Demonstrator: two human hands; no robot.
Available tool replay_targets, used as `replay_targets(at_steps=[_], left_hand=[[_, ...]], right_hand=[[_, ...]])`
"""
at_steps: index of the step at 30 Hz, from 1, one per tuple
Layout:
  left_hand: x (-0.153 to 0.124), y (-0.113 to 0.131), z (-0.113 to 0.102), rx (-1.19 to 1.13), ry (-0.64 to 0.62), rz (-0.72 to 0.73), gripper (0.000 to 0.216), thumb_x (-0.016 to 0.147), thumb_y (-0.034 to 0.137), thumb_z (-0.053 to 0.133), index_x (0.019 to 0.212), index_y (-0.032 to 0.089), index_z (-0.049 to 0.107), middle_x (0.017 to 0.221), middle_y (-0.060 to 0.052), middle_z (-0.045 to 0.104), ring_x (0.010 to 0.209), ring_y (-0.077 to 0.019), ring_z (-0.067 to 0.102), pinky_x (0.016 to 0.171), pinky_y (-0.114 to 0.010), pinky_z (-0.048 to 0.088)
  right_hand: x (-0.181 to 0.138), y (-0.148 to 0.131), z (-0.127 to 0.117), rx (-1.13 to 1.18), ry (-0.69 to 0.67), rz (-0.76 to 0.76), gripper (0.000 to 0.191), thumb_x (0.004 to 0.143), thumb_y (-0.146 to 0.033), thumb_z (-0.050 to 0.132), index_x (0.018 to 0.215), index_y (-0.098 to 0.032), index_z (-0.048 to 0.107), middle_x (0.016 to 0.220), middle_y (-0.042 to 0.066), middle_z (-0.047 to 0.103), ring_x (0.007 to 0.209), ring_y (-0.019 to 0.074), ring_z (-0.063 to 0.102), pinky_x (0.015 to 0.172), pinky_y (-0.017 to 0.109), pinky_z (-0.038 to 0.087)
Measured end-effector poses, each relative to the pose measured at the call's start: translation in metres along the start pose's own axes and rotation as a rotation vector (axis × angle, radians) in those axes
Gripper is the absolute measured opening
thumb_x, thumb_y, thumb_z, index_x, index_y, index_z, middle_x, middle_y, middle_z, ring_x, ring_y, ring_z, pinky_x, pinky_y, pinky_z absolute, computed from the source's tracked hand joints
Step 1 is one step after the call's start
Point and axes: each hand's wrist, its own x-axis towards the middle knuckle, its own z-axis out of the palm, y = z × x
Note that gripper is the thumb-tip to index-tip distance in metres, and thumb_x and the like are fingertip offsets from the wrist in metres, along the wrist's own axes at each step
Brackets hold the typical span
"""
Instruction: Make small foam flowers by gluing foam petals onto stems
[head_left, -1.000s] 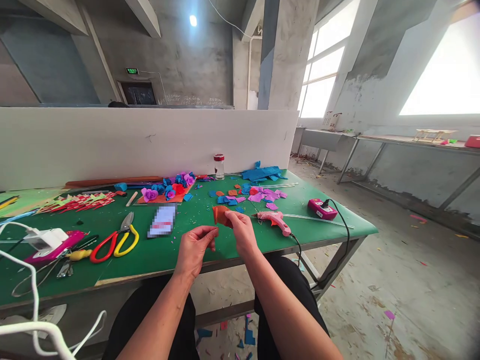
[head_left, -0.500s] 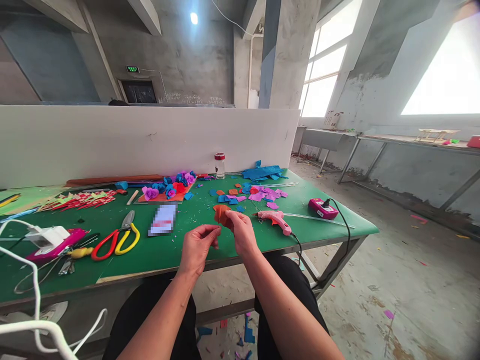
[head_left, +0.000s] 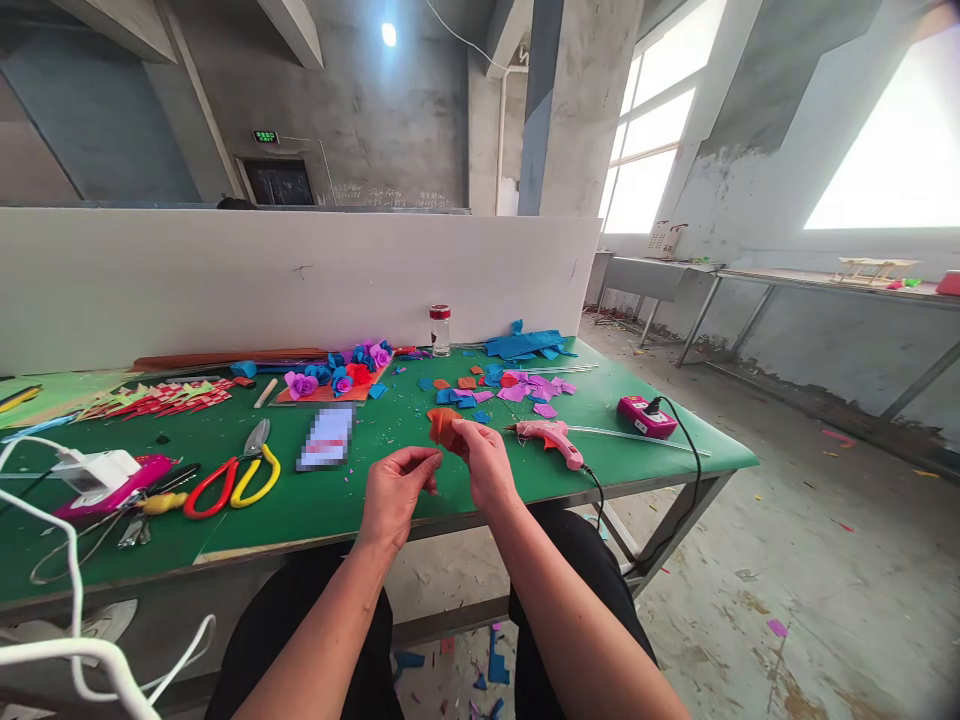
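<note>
My right hand (head_left: 489, 462) pinches an orange crepe-paper flower (head_left: 441, 428) above the front part of the green table. Close on its left, my left hand (head_left: 397, 490) has thumb and forefinger pressed together just below the flower; whatever lies between those fingertips is too small to make out. A pink hot glue gun (head_left: 551, 440) rests on the tabletop to the right of my right hand. Beyond the flower lie scattered purple paper pieces (head_left: 538, 390), with blue and orange ones among them.
Red-and-yellow-handled shears (head_left: 234, 478) and a blurred-out phone (head_left: 326, 438) lie left of my hands. Finished paper flowers (head_left: 337, 375) sit behind the phone. A red-lidded jar (head_left: 440, 332) stands by the white partition (head_left: 300, 290). A pink power strip (head_left: 646, 418) with a black cord is at right.
The orange flower has turned very slightly in my right fingers. Both hands keep nearly the same place.
</note>
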Motion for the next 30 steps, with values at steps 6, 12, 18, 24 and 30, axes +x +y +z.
replay_targets(at_steps=[6,12,18,24,30], left_hand=[[0.0023,-0.0047,-0.0011,-0.002,-0.004,0.008,0.025,0.059,0.035,0.082,0.071,0.016,0.073,0.056,0.002,0.062,0.045,-0.0084,0.049,0.047,-0.022,0.043],[0.0021,-0.0038,-0.0011,-0.014,-0.002,0.002,0.026,0.056,0.035,0.084,0.071,0.016,0.074,0.055,0.002,0.062,0.045,-0.0081,0.049,0.047,-0.022,0.043],[0.0010,-0.0003,0.0009,-0.024,0.007,-0.006,0.027,0.053,0.036,0.085,0.067,0.015,0.073,0.053,0.002,0.061,0.044,-0.0083,0.048,0.045,-0.022,0.042],[0.0012,-0.0026,-0.0004,-0.017,0.010,-0.004,0.025,0.055,0.035,0.083,0.067,0.015,0.073,0.049,0.002,0.059,0.045,-0.0090,0.049,0.046,-0.022,0.042],[0.0014,-0.0026,0.0004,-0.015,0.019,0.004,0.023,0.055,0.034,0.083,0.066,0.016,0.073,0.049,0.002,0.059,0.044,-0.0090,0.049,0.046,-0.022,0.042]], right_hand=[[-0.0017,0.0008,-0.0004,-0.003,-0.015,-0.007,0.020,0.067,-0.036,0.064,0.058,-0.019,0.062,0.060,0.000,0.058,0.064,0.0151,0.052,0.067,0.028,0.044],[-0.0020,0.0014,0.0006,0.039,-0.025,0.001,0.018,0.067,-0.034,0.066,0.061,-0.018,0.067,0.063,0.001,0.062,0.066,0.0164,0.055,0.070,0.030,0.046],[-0.0017,0.0012,0.0002,0.057,-0.041,0.001,0.018,0.067,-0.034,0.066,0.062,-0.017,0.067,0.063,0.001,0.062,0.066,0.0161,0.055,0.071,0.030,0.046],[-0.0021,0.0011,0.0004,0.059,-0.040,-0.003,0.019,0.067,-0.034,0.066,0.059,-0.017,0.065,0.060,0.000,0.057,0.064,0.0144,0.051,0.069,0.028,0.045],[-0.0047,-0.0002,0.0009,0.049,-0.054,-0.002,0.022,0.066,-0.034,0.065,0.053,-0.018,0.060,0.056,-0.001,0.053,0.060,0.0130,0.047,0.067,0.027,0.044]])
